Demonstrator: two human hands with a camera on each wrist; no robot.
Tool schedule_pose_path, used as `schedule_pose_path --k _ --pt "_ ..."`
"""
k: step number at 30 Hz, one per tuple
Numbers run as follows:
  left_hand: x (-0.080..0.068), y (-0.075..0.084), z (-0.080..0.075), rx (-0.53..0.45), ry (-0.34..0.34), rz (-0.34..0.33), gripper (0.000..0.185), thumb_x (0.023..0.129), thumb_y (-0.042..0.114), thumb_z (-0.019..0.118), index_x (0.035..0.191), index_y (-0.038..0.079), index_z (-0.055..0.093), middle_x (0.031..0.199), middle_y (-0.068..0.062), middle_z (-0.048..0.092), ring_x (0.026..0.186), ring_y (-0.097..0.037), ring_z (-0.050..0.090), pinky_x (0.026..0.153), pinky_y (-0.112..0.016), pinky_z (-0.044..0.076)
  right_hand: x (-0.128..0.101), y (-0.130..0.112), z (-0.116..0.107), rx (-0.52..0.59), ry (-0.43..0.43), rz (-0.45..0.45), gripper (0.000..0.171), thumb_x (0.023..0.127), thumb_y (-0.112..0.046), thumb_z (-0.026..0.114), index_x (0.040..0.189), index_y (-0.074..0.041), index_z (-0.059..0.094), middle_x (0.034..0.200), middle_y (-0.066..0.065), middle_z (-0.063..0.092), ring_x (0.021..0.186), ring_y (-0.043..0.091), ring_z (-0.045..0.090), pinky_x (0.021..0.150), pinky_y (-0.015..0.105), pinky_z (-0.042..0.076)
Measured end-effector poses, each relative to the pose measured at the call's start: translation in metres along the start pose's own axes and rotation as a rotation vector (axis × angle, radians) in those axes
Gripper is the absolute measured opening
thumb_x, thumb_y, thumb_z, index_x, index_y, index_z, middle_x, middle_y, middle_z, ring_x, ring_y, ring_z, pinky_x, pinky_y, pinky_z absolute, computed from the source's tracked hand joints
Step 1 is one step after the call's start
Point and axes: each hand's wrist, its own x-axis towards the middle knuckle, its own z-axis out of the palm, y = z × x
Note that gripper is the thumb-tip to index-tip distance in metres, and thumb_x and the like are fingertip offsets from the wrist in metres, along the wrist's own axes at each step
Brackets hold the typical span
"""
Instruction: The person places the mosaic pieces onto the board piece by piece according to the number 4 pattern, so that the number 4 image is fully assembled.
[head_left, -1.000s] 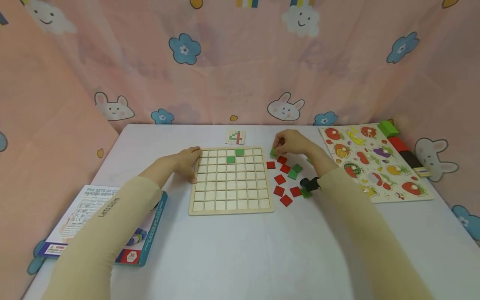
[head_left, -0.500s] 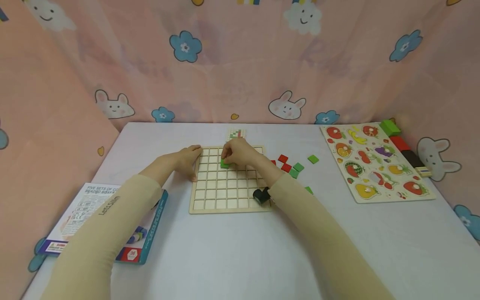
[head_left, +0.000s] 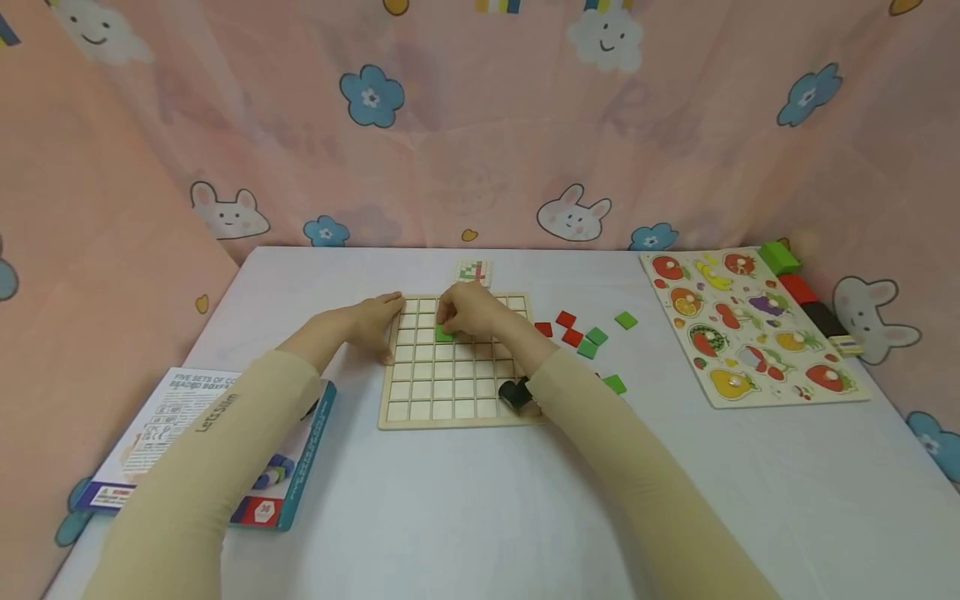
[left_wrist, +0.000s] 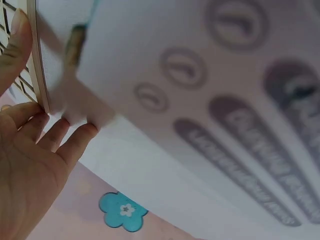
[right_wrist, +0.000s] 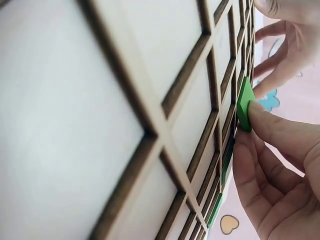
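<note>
A printed box (head_left: 187, 442) lies flat on the desk (head_left: 465, 500), well to the left of the wooden grid board (head_left: 457, 392), partly under the person's left sleeve. The left hand (head_left: 371, 325) rests against the board's left edge, fingers straight and relaxed, gripping nothing; in the left wrist view its fingertips (left_wrist: 75, 135) lie along the board's rim and the thumb lies over the frame.

The grid board sits in the middle of the desk, its square cells mostly bare. Above its far edge lies a small pattern card (head_left: 472, 271) with red and green squares. The right hand (head_left: 468, 310) hovers over the board's upper rows and pinches a green tile (head_left: 444, 333) between thumb and fingertips. In the right wrist view the green tile (right_wrist: 244, 104) stands tilted on edge at a cell, one side against the grid, not yet lying flat. More green shows in cells just beyond it, partly hidden by the hand. A black band sits on the right wrist, over the board's lower right corner.

To the right of the board, loose red tiles (head_left: 566, 319) and loose green tiles (head_left: 626, 319) lie scattered on the desk. Farther right of the board lies a fruit puzzle (head_left: 750, 333), and beyond it, by the curtain, a row of coloured blocks (head_left: 795, 283).
</note>
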Motion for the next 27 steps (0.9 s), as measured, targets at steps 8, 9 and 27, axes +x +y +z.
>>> schedule_pose_path --k 8,9,27 --pt "-0.003 -0.010 -0.004 -0.100 -0.070 0.009 0.109 0.084 0.029 0.078 0.159 0.004 0.004 0.168 -0.016 -0.005 0.156 -0.038 -0.001 0.128 -0.055 0.006 -0.001 -0.002 0.001 -0.024 -0.008 -0.016 0.005 0.089 -0.007 0.071 0.091 -0.007 0.075 0.094 0.007 0.073 0.086 0.015 0.062 0.076 0.025 0.051" --pt "-0.003 -0.010 -0.004 -0.100 -0.071 0.008 0.109 0.084 0.030 0.078 0.159 0.004 0.004 0.168 -0.015 -0.004 0.156 -0.038 -0.001 0.128 -0.055 0.006 -0.001 -0.002 0.001 -0.028 -0.008 -0.019 0.005 0.089 -0.007 0.071 0.092 -0.007 0.075 0.094 0.007 0.073 0.085 0.015 0.062 0.076 0.024 0.050" --pt "-0.005 -0.009 -0.001 -0.092 -0.043 -0.009 0.108 0.083 0.028 0.079 0.159 0.006 0.006 0.169 -0.012 -0.002 0.157 -0.037 0.000 0.128 -0.055 0.007 -0.055 0.080 -0.071 -0.031 0.042 0.097 0.016 0.092 -0.014 0.067 0.104 -0.006 0.073 0.096 0.010 0.069 0.089 0.022 0.058 0.078 0.032 0.051"
